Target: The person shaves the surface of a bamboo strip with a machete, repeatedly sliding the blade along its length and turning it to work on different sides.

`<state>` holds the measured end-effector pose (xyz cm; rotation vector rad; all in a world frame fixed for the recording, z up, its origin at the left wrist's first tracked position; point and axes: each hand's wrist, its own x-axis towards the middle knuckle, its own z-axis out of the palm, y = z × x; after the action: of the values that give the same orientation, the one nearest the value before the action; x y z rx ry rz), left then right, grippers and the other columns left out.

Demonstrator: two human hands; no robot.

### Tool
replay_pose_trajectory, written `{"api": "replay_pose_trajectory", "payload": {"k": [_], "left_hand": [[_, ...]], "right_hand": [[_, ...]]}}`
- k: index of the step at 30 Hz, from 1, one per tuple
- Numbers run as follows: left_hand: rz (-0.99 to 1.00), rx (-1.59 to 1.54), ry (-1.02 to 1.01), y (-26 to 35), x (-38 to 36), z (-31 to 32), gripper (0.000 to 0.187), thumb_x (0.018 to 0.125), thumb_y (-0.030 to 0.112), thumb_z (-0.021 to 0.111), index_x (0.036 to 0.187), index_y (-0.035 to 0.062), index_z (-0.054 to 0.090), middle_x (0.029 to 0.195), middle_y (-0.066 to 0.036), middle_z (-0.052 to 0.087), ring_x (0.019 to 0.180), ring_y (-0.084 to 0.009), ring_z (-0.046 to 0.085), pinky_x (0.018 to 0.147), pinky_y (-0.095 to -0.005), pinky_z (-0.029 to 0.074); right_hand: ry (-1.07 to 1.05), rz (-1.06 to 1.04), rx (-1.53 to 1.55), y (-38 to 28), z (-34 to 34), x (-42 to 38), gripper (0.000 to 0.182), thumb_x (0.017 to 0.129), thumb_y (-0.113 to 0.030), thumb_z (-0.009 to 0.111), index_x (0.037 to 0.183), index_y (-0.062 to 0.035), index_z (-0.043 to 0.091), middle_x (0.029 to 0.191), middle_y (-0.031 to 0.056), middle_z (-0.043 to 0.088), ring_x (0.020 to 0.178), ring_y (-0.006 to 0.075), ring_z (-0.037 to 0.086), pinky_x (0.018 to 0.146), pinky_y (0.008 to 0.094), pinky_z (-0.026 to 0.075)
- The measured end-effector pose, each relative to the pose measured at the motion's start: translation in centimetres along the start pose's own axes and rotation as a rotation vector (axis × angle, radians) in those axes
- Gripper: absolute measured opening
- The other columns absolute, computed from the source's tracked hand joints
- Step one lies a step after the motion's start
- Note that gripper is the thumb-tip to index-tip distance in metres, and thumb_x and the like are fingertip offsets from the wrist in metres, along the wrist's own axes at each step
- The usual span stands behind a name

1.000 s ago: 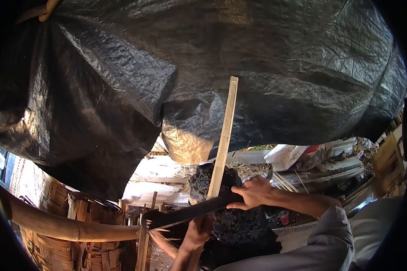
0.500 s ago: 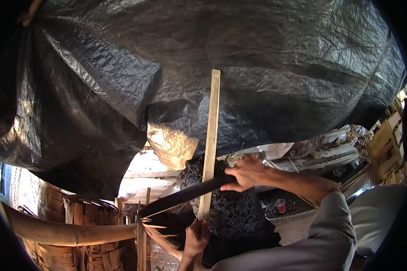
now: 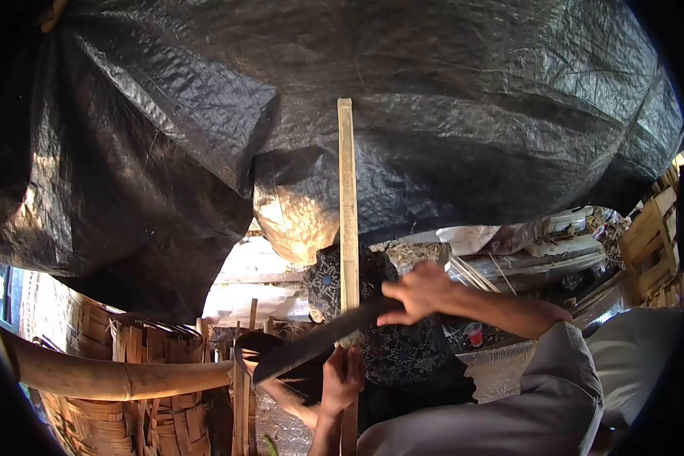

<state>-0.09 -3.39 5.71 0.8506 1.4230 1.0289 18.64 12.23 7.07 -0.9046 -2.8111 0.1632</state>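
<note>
My right hand [image 3: 422,292] is closed round the handle end of a dark machete [image 3: 304,346]. Its broad blade slants down to the left and crosses the lower part of a long pale bamboo strip [image 3: 347,197]. Just below that crossing, my left hand [image 3: 342,378] grips the strip, fingers wrapped round it. The strip stands nearly upright in view, its far end against the black sheet. Beneath the blade and strip lies dark patterned cloth [image 3: 403,349].
A black plastic sheet [image 3: 448,99] hangs across the front. At left, a thick bamboo pole [image 3: 129,380] runs before woven bamboo baskets [image 3: 91,414]. A plastic cup with red contents [image 3: 473,334] stands at right, near several thin sticks [image 3: 475,273] and a woven panel [image 3: 650,235].
The bamboo strip has swung more upright, its top end shifting left. My left hand has moved up slightly, closer to the blade. The machete tip has dropped and shifted right.
</note>
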Motion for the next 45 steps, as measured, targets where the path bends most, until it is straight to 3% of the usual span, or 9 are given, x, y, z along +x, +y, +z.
{"api": "replay_pose_trajectory", "payload": {"k": [3,8,11,19,22,35,43,44,45], "left_hand": [[0.051,0.148,0.017,0.4,-0.8,0.2,0.026,0.095,0.02,0.044,0.074,0.0039,0.045,0.051,0.001,0.045,0.039,-0.0047,0.043,0.035,-0.021,0.032],[0.011,0.025,-0.017,0.5,-0.3,-0.2,0.026,0.095,0.021,0.043,0.075,0.0036,0.046,0.05,0.001,0.044,0.039,-0.004,0.042,0.035,-0.0204,0.031],[0.051,0.062,-0.022,0.1,-0.2,-0.3,0.025,0.096,0.021,0.043,0.078,0.0039,0.043,0.049,0.002,0.04,0.036,-0.0046,0.039,0.032,-0.0207,0.03],[-0.236,-0.079,-0.098,-1.9,-3.4,-3.6,0.015,0.091,0.011,0.05,0.084,-0.0025,0.051,0.061,-0.004,0.055,0.052,-0.0066,0.053,0.046,-0.0211,0.041],[0.038,0.257,-0.302,-2.8,-0.6,-5.5,0.01,0.088,0.002,0.052,0.094,-0.0051,0.05,0.079,-0.009,0.062,0.078,-0.0141,0.061,0.067,-0.0258,0.049],[-0.143,-0.346,-0.095,2.3,4.6,0.9,0.02,0.095,0.024,0.047,0.095,0.0038,0.047,0.062,0.002,0.043,0.046,-0.0048,0.037,0.04,-0.019,0.03],[-0.147,-0.289,-0.13,2.6,5.5,1.7,0.026,0.096,0.027,0.043,0.08,0.0067,0.046,0.052,0.006,0.036,0.042,-0.003,0.033,0.037,-0.0191,0.026],[-0.142,-0.261,-0.119,2.4,5.4,1.8,0.029,0.096,0.028,0.043,0.078,0.0056,0.045,0.052,0.006,0.034,0.041,-0.0033,0.032,0.036,-0.0195,0.025],[-0.133,-0.232,-0.108,2.2,5.3,1.7,0.031,0.096,0.029,0.043,0.077,0.0045,0.045,0.052,0.005,0.032,0.041,-0.0036,0.031,0.036,-0.0198,0.023]], "right_hand": [[-0.063,0.514,0.281,4.6,-0.3,2.8,0.069,0.081,-0.067,0.041,0.07,-0.0025,0.063,0.05,0.015,0.055,0.045,0.0306,0.057,0.046,0.0434,0.049],[-0.192,0.32,0.285,4.2,-1.2,1.9,0.068,0.082,-0.066,0.041,0.075,-0.003,0.066,0.049,0.011,0.053,0.042,0.0214,0.055,0.04,0.0377,0.046],[0.099,-0.036,-0.045,1.8,-0.7,0.5,0.068,0.077,-0.071,0.042,0.076,-0.0075,0.066,0.045,0.0072,0.052,0.037,0.0213,0.053,0.037,0.035,0.043],[0.028,0.197,0.143,2.4,-1.4,1.4,0.06,0.078,-0.062,0.052,0.093,-0.0056,0.064,0.046,0.0083,0.053,0.041,0.0229,0.055,0.039,0.0342,0.042],[0.0,0.174,0.286,1.6,0.4,1.7,0.058,0.079,-0.057,0.056,0.098,-0.002,0.06,0.049,0.0098,0.055,0.046,0.0276,0.058,0.043,0.0378,0.046],[0.142,0.294,0.239,-0.1,0.7,0.4,0.054,0.073,-0.053,0.065,0.097,-0.0048,0.061,0.051,0.0108,0.056,0.048,0.0284,0.06,0.044,0.0351,0.047],[-0.245,0.183,0.099,1.2,-0.7,0.6,0.061,0.076,-0.069,0.048,0.09,-0.0109,0.06,0.045,0.0101,0.053,0.042,0.027,0.058,0.042,0.039,0.046],[-0.154,0.106,0.025,2.5,-0.2,0.9,0.072,0.077,-0.075,0.036,0.098,-0.0108,0.062,0.038,-0.0011,0.04,0.031,0.0106,0.044,0.027,0.0297,0.036],[-0.145,0.161,0.062,3.6,-0.3,1.2,0.072,0.077,-0.072,0.042,0.1,-0.0075,0.063,0.04,0.0025,0.046,0.034,0.0147,0.049,0.031,0.032,0.04]]}}
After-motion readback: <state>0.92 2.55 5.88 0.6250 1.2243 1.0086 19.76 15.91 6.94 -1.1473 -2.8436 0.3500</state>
